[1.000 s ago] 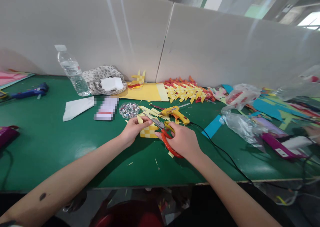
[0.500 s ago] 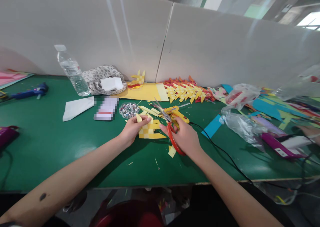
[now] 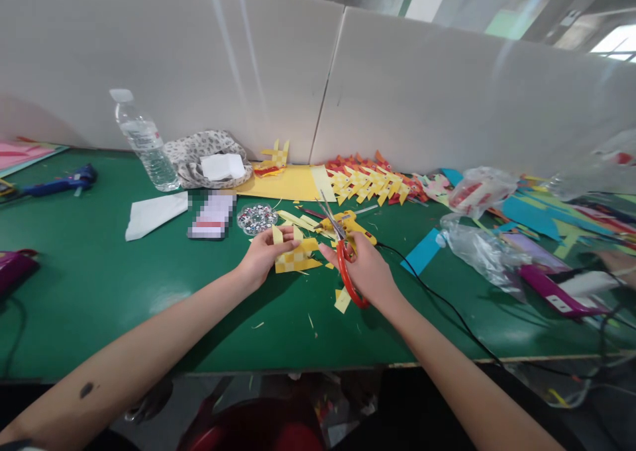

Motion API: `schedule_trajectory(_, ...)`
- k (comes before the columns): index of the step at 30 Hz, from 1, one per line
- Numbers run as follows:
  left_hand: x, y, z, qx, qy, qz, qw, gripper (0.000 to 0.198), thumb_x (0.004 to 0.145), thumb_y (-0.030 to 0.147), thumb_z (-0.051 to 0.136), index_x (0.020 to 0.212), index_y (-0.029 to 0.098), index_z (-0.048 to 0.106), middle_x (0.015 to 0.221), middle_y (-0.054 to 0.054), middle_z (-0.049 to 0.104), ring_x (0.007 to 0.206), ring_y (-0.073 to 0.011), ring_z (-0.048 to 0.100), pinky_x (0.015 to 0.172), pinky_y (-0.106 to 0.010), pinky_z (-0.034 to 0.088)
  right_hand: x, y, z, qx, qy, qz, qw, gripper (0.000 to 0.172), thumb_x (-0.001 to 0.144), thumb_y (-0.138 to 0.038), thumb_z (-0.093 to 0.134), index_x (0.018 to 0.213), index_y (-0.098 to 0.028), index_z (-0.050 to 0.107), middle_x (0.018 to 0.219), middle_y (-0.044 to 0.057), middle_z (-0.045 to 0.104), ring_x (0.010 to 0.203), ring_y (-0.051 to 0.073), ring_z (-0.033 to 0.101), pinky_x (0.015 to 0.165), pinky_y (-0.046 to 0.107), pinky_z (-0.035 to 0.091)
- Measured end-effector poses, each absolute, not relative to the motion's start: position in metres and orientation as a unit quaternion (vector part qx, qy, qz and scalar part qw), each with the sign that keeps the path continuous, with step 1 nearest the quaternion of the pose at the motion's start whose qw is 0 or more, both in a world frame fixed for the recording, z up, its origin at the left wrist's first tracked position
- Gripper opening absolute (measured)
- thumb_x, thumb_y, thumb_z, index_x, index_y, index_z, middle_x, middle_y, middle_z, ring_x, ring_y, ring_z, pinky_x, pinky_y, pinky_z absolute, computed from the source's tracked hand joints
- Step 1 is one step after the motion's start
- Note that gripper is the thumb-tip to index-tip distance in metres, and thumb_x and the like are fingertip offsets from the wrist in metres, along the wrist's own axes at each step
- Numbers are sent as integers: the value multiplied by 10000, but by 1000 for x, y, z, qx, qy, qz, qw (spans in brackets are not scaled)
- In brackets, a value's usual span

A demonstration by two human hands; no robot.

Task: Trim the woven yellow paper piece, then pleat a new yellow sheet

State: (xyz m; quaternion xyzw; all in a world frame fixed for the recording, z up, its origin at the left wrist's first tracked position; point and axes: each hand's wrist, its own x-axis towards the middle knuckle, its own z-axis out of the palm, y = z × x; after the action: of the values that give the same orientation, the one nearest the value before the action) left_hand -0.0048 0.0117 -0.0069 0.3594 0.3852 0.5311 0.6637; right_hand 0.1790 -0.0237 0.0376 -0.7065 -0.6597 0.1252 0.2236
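My left hand pinches a woven yellow paper fish between thumb and fingers, just above the green table. The fish has a checkered body, two points standing up and strips at its right side. Closed around the red handles of a pair of scissors is my right hand, right of the fish. The blades point up and away, slightly apart. Beyond them lies a yellow glue gun. Paper offcuts and pale strips are scattered around both hands.
Finished yellow woven fish lie in a row by the partition. A phone, a dish of googly eyes and a tilted water bottle stand left. A black cord, plastic bags and a purple power strip lie right.
The long strips at the fish's right side are now shorter, with a cut piece lying near the scissors. The scissors have turned more upright and moved slightly right.
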Motion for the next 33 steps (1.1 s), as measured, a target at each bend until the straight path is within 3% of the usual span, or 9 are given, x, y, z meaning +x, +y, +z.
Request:
schedule_trajectory(14, -4, 6, 1, 360, 393, 505, 679, 290, 599, 342, 763, 775, 170, 610, 701, 13, 642, 632, -133, 616, 626, -263, 485, 173, -27, 26, -653, -741, 22, 154, 502, 743, -568, 472, 995, -135, 501, 934, 120, 600, 823, 252, 584, 605, 309, 398)
schedule_trajectory(26, -2, 5, -1, 366, 362, 504, 693, 284, 598, 297, 767, 768, 139, 603, 715, -20, 672, 696, -170, 648, 711, -308, 501, 169, -29, 25, -623, -768, 4, 151, 432, 747, -562, 474, 899, -160, 510, 852, 103, 609, 705, 221, 586, 530, 278, 356)
schedule_trajectory(33, -4, 6, -1, 366, 358, 503, 697, 255, 608, 287, 764, 735, 154, 587, 690, 15, 655, 639, -141, 637, 634, -266, 503, 171, -30, 25, -627, -765, -4, 151, 419, 739, -588, 474, 843, -182, 492, 690, 41, 596, 564, 176, 541, 484, 254, 284)
